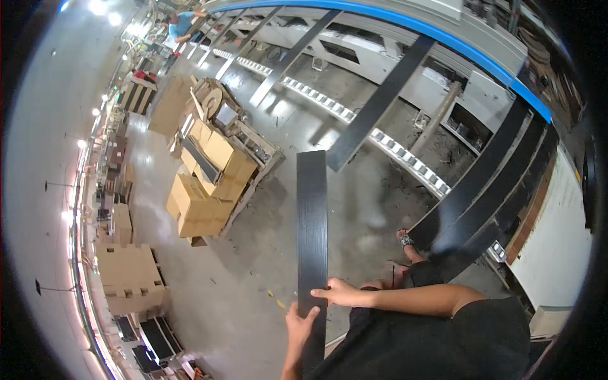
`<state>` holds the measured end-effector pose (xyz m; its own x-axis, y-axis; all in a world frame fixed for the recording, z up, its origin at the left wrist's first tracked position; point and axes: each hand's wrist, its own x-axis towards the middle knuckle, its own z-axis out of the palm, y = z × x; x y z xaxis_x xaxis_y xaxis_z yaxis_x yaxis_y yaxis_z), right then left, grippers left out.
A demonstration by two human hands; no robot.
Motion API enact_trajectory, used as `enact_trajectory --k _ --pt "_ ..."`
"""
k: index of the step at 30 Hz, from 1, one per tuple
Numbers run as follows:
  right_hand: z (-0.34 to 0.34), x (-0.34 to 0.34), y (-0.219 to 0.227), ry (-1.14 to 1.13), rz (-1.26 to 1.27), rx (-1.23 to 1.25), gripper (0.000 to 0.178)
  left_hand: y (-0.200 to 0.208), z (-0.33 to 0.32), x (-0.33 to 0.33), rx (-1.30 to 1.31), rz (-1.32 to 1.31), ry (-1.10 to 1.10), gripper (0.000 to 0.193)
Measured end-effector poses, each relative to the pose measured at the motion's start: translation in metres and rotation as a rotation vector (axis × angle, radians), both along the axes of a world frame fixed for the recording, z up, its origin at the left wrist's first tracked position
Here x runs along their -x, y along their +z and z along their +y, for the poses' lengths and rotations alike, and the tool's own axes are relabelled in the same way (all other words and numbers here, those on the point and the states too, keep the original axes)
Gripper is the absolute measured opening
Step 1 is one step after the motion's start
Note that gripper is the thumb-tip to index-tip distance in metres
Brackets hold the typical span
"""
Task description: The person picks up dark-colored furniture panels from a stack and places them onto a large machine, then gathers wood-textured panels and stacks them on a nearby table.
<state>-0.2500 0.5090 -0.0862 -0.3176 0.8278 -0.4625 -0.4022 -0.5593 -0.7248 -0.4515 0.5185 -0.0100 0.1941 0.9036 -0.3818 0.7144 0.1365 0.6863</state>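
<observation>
On my feed, the left hand [300, 324] clasps the dark board [312, 221] by its left edge, closer to the near end, thumb on the upper face; the right hand [342, 293] grips the right edge slightly farther along. From both, the board stretches straight ahead, long axis pointing away, most of its length beyond the grip. Its far end appears just beside the near end of a black slat [382, 100]; I can't tell whether they touch. That slat slants off rightward to the blue rail [405, 21].
</observation>
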Motion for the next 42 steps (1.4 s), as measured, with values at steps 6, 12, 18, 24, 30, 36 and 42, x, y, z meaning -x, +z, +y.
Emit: enact_trajectory --k 6,12,18,24,30,36,42 --pt "0.106 0.049 -0.028 -0.174 -0.117 0.177 0.044 -0.021 0.051 0.118 0.05 0.236 0.04 0.095" --pt "0.224 0.086 -0.042 -0.39 -0.265 0.19 0.037 -0.012 0.081 0.248 -0.146 0.424 -0.278 0.129" --pt "0.345 0.154 0.005 -0.303 -0.154 0.038 0.057 -0.03 0.147 0.305 -0.107 0.333 -0.065 0.119" --pt "0.435 0.194 0.042 -0.192 -0.414 -0.532 0.07 -0.108 0.249 0.319 -0.005 0.0 0.33 0.108" --pt "0.504 0.182 0.005 0.052 -0.52 -0.467 0.05 -0.141 0.42 0.286 -0.102 0.003 0.503 0.099" --pt "0.554 0.129 -0.04 0.065 -0.48 -0.231 0.047 -0.144 0.595 0.259 -0.031 0.265 0.58 0.102" --pt "0.618 0.068 -0.054 -0.208 -0.447 -0.191 0.042 -0.172 0.729 0.233 0.071 0.365 0.656 0.11"
